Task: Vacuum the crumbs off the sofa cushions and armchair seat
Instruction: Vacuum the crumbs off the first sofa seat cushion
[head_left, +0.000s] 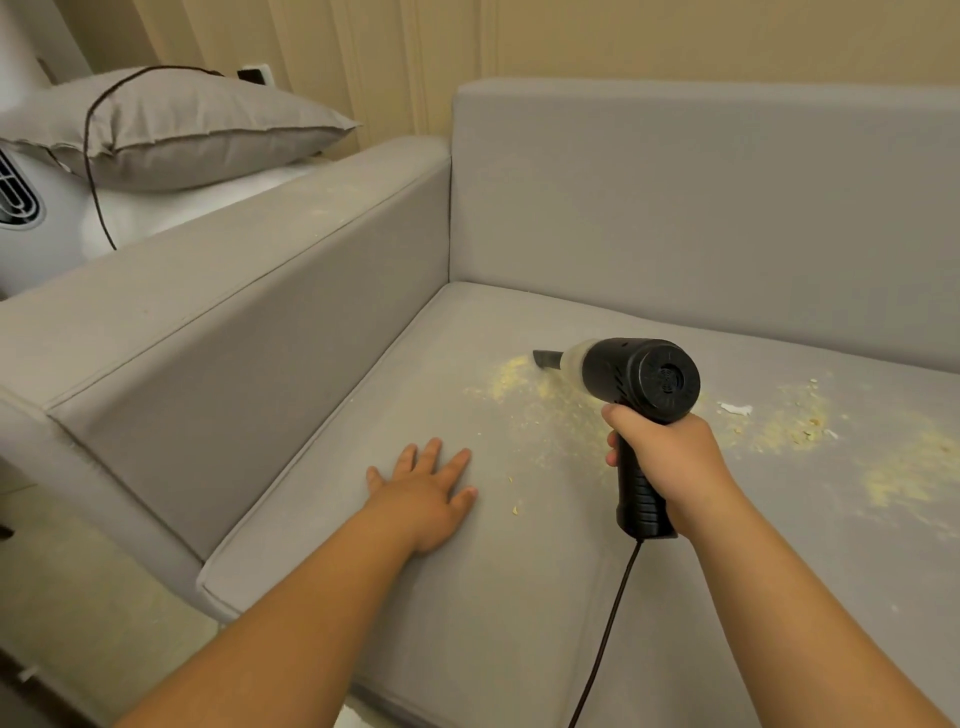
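A black handheld vacuum (641, 382) with a pistol grip points away from me, its narrow nozzle tip touching a patch of yellow crumbs (540, 402) on the grey sofa seat cushion (467, 597). My right hand (670, 465) grips the vacuum's handle. My left hand (423, 486) rests flat on the cushion, fingers spread, left of the crumbs. More crumbs (883, 467) and a small white scrap (735, 409) lie to the right.
The sofa's left armrest (208, 291) and backrest (701, 208) border the seat. A grey pillow (176, 124) lies on a white surface beyond the armrest, a dark cord draped over it. The vacuum's black cable (608, 629) hangs down off the front edge.
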